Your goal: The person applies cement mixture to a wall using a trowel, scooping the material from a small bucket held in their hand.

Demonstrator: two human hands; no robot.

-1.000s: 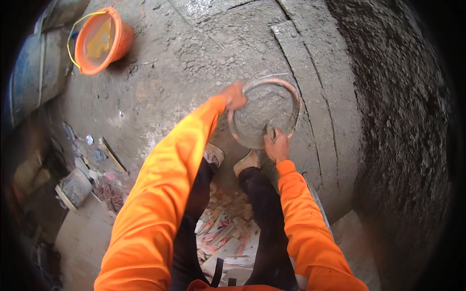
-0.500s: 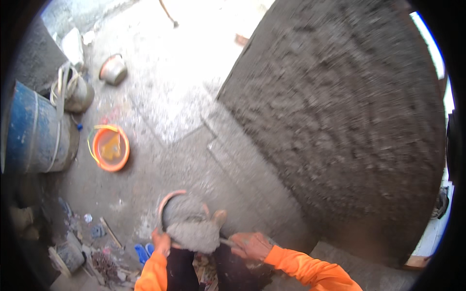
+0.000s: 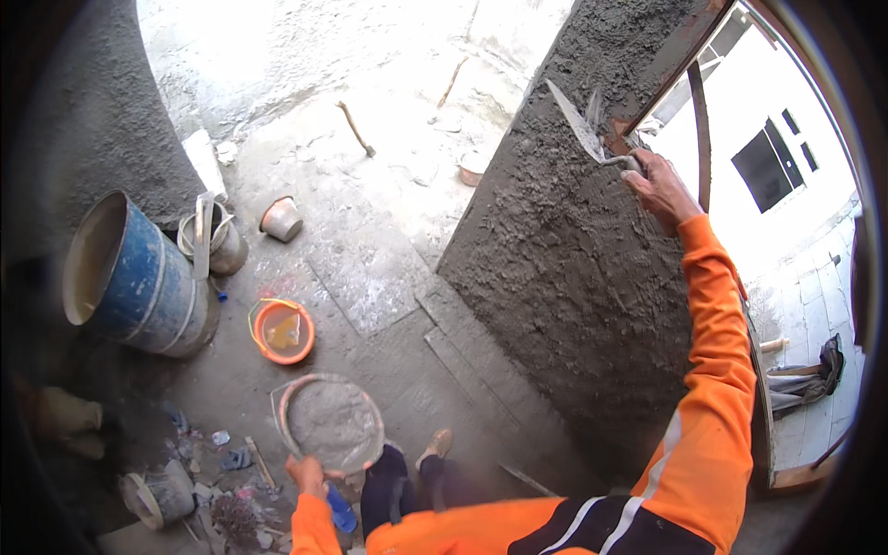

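My right hand [image 3: 664, 188] is wrapped round the handle of a pointed trowel [image 3: 579, 123], its arm stretched up and to the right. The blade lies at the upper part of a wall coated in rough wet mortar [image 3: 592, 268], beside the edge of an opening. Low in the view, my left hand [image 3: 308, 474] grips the rim of a bucket [image 3: 379, 424] held in front of my legs. Grey mortar [image 3: 333, 421] fills much of that bucket. The left fingertips are partly hidden by the rim.
An orange bucket [image 3: 308, 347] of murky water stands beyond the mortar bucket. At left are a blue drum [image 3: 153, 287] and a grey pail [image 3: 228, 245]. A small bucket [image 3: 282, 220] lies tilted farther off. Rubble and a paint-type bucket [image 3: 159, 498] are at lower left.
My right hand has swung from the mortar bucket up to the wall's top with the trowel, and the mortar heaped on its blade no longer shows. My left hand still holds the bucket.
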